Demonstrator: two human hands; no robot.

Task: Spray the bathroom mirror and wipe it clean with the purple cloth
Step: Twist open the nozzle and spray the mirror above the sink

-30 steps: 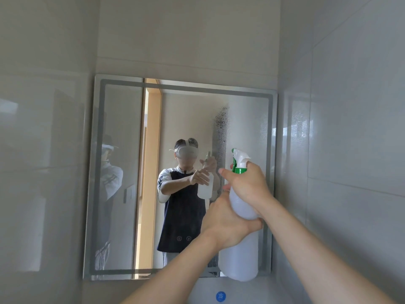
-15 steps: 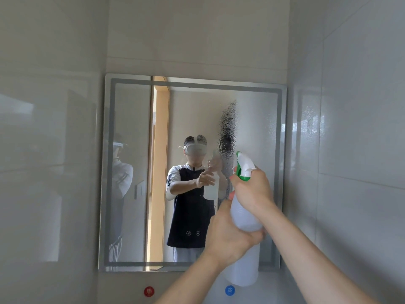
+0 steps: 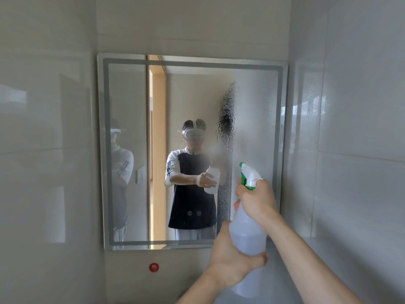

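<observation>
Before the mirror (image 3: pixel 252 110), the left hand (image 3: pixel 230 257) cups the spray bottle (image 3: pixel 247 235) while the right hand (image 3: pixel 257 202) grips its neck, droplets and seemingly mist on the mirror's right part.

Only one sign in view — a round red sticker (image 3: pixel 153 267) on the wall just below the mirror (image 3: pixel 127 150), bearing a single white character, too small to read. Two small round white emblems — illegible — on the reflected dark top, seen in the mirror.
</observation>
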